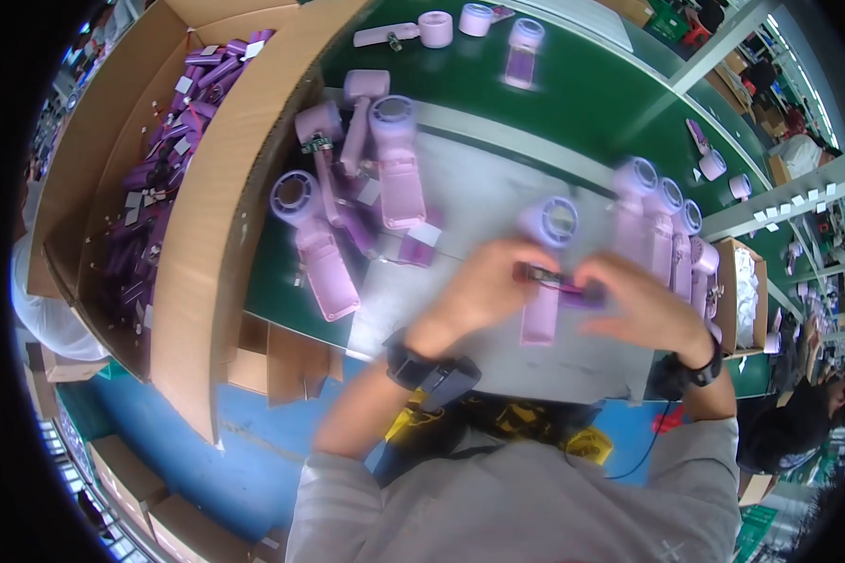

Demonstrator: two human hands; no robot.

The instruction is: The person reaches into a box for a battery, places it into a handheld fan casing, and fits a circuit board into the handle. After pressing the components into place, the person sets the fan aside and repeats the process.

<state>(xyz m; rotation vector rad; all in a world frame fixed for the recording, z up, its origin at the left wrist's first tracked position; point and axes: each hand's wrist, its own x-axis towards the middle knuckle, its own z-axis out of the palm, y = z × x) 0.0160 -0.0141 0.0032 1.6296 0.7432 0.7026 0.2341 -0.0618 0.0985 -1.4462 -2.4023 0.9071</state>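
Observation:
In front of me a pale purple handheld fan [538, 324] lies on the grey work mat, its round ringed head [558, 221] pointing away and its handle toward me. My left hand [486, 286] is closed at the fan's neck, fingertips on a small green circuit board [541, 274]. From the other side my right hand [643, 302] curls its fingers around a dark purple battery [582, 298] beside the handle. A reddish wire shows between board and battery. Motion blurs both hands, so the exact finger contact is unclear.
Left stands a large cardboard box [186, 235] of purple batteries. Several fan bodies [402, 178] lie beside it, and more fans [662, 211] line up at right. A white-filled carton [746, 298] sits beyond them. More fan parts [524, 54] rest on the green bench.

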